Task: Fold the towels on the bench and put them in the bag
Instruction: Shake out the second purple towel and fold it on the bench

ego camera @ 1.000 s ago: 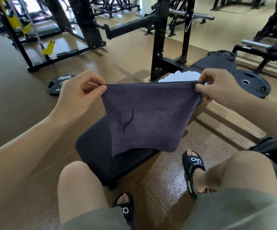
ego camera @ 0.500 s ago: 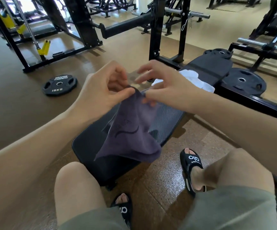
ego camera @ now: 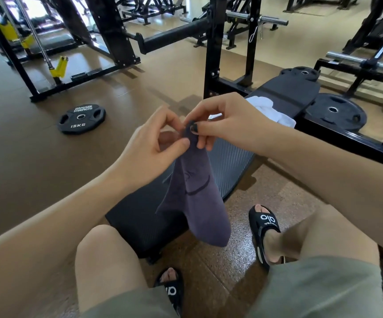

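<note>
Left hand [ego camera: 149, 150] and right hand [ego camera: 227, 121] meet above the near half of the bench [ego camera: 140, 216], fingertips almost touching. Both pinch the top corners of the purple towel [ego camera: 197, 198]: left thumb and forefinger curled onto one edge, right thumb and fingers curled onto the bunched corner beside it. The towel hangs doubled from that pinch, a dark curved logo facing out, its lower end dangling past the bench's near right edge and clear of the floor.

White towel [ego camera: 268, 110] lies crumpled on the bench top toward the far end, behind the right hand, well apart from the purple one.

The person sits astride the near end, bare knees either side, green shorts [ego camera: 319, 288], and black sandals [ego camera: 264, 230] on the speckled floor.

Black 15 kg weight plate [ego camera: 81, 119] lies flat on the floor off the bench's left side. Another plate [ego camera: 336, 111] sits on the floor right of the far end. Black rack upright [ego camera: 213, 47] stands behind the bench.
</note>
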The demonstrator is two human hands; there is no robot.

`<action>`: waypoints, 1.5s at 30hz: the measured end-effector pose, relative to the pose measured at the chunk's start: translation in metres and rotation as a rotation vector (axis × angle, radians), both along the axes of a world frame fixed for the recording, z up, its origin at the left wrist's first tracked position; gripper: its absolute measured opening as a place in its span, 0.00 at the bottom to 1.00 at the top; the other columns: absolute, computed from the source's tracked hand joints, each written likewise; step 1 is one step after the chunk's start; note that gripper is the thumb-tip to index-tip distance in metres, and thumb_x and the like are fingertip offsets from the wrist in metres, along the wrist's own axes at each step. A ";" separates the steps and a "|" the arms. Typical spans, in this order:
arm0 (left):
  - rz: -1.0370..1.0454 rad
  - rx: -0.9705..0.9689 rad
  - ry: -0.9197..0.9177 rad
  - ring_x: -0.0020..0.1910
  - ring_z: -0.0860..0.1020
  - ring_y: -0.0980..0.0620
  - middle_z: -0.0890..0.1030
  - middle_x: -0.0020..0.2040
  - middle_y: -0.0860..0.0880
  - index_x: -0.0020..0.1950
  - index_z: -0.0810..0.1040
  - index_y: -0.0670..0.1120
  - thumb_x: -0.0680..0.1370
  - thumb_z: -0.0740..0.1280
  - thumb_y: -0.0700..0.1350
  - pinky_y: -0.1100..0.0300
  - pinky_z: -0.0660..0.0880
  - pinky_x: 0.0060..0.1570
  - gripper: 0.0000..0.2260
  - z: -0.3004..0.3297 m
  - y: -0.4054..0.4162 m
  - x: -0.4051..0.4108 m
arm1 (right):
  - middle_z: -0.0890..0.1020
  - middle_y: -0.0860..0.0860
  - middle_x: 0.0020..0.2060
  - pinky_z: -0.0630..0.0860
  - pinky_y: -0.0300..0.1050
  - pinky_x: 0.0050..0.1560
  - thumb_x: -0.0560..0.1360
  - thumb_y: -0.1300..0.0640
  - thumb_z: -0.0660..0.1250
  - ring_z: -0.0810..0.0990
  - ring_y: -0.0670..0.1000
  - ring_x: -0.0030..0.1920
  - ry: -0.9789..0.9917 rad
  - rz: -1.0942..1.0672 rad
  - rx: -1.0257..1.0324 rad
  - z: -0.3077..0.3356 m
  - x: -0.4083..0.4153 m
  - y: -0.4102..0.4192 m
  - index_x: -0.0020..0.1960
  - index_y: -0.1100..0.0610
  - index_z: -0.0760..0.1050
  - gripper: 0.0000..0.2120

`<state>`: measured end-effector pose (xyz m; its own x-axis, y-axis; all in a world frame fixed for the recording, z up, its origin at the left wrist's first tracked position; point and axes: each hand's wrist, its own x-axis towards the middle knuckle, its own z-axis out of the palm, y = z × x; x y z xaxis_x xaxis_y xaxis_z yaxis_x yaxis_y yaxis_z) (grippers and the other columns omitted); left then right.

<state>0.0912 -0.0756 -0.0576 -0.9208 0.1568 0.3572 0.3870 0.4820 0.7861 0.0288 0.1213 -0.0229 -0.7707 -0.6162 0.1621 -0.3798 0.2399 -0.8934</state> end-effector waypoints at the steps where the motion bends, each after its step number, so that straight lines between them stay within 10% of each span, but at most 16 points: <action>1: -0.004 0.003 -0.006 0.42 0.84 0.48 0.80 0.46 0.51 0.54 0.70 0.43 0.78 0.71 0.37 0.50 0.81 0.42 0.10 -0.005 0.001 0.002 | 0.83 0.63 0.38 0.82 0.44 0.39 0.78 0.69 0.67 0.85 0.60 0.36 0.014 -0.006 -0.007 0.001 0.001 0.000 0.53 0.65 0.81 0.07; 11: 0.067 -0.210 0.151 0.46 0.80 0.56 0.79 0.47 0.56 0.52 0.74 0.49 0.79 0.69 0.38 0.67 0.74 0.47 0.08 -0.023 0.001 0.003 | 0.84 0.58 0.37 0.84 0.47 0.38 0.80 0.69 0.63 0.86 0.59 0.35 0.128 -0.100 0.008 0.007 -0.001 0.003 0.51 0.61 0.79 0.08; 22: -0.067 -0.499 0.182 0.39 0.71 0.58 0.68 0.39 0.60 0.43 0.63 0.54 0.84 0.63 0.46 0.66 0.66 0.40 0.12 -0.031 -0.015 -0.001 | 0.83 0.56 0.30 0.80 0.44 0.34 0.80 0.66 0.63 0.82 0.57 0.29 0.227 -0.204 0.034 0.013 -0.003 0.010 0.50 0.58 0.79 0.07; 35: 0.016 -0.799 0.077 0.43 0.74 0.55 0.70 0.51 0.61 0.53 0.73 0.54 0.84 0.51 0.58 0.53 0.77 0.40 0.14 -0.046 -0.081 0.015 | 0.83 0.52 0.30 0.80 0.41 0.38 0.79 0.66 0.63 0.80 0.49 0.26 0.174 -0.526 0.045 -0.014 -0.032 0.042 0.48 0.56 0.79 0.08; 45: 0.066 -0.700 0.096 0.45 0.76 0.53 0.75 0.49 0.56 0.53 0.80 0.48 0.83 0.62 0.50 0.53 0.75 0.46 0.09 -0.030 -0.113 0.010 | 0.81 0.53 0.34 0.85 0.51 0.43 0.80 0.68 0.61 0.86 0.59 0.37 0.058 -0.622 -0.042 -0.032 -0.052 0.060 0.49 0.60 0.77 0.08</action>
<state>0.1007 -0.1888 -0.0876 -0.9057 0.3241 0.2731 0.3916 0.8865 0.2465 -0.0229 0.1809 -0.0552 -0.9723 -0.0467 0.2289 -0.2284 0.3967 -0.8891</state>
